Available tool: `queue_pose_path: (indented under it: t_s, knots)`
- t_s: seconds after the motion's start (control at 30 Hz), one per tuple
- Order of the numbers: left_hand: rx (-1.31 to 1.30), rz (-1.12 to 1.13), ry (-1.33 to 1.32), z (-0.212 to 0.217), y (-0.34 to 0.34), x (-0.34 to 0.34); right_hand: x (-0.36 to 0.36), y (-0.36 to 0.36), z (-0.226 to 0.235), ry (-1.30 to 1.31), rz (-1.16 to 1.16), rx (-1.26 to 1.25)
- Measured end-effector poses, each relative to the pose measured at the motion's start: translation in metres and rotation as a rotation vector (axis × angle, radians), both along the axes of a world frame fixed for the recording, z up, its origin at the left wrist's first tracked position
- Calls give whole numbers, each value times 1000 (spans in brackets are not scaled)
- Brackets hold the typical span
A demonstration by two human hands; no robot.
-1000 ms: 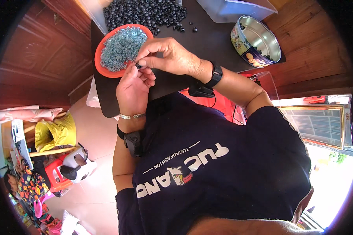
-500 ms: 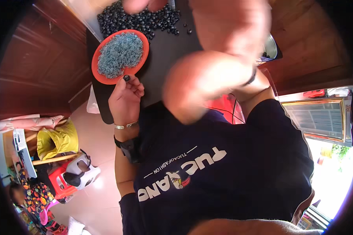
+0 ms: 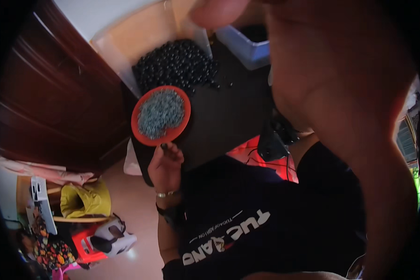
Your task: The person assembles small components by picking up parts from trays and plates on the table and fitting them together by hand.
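Note:
My left hand [image 3: 165, 170] is closed, pinching a small black round piece [image 3: 163, 146] at its fingertips. It sits just below an orange-red plate [image 3: 187, 112] heaped with small silvery metal pieces [image 3: 161, 112]. Beyond the plate lies a pile of small black round pieces [image 3: 175, 65], partly in a clear container. A large hand and forearm [image 3: 331, 79], very close to the camera, cover the right side; whose they are I cannot tell. Near my right sleeve, a black strapped device [image 3: 275, 140] shows around a wrist, with the hand there hidden.
These stand on a dark table [image 3: 219, 116]. A blue-white bin [image 3: 249, 51] is at the far edge. Left is a brown wooden panel [image 3: 56, 93]. On the floor side are a yellow bag [image 3: 86, 198], a red and white chair [image 3: 105, 240] and a person in floral clothing [image 3: 53, 252].
The whole view has shifted, so plate and left hand appear lower and farther right. The large near hand has moved right, baring the table and bin. My left hand keeps its pinch.

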State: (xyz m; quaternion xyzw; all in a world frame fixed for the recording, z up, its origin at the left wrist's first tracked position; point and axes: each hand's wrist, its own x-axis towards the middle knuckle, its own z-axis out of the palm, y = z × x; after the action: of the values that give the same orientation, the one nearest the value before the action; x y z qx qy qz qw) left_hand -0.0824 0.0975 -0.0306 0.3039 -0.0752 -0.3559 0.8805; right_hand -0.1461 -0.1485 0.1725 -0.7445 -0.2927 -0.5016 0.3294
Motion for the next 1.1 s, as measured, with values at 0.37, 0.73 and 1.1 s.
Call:
queue_pose_path:
  t_s: [0.37,0.73,1.1]
  knots:
    - [401,174,-354,13,-14,-29,3,-54,182,-491,-103,-242]
    - [470,-20,199,-92,3,69,-25,-22,243,-723,-110,-494]
    - [23,107,48,23,-12,-1,21,-41,108,-299,-76,-193]
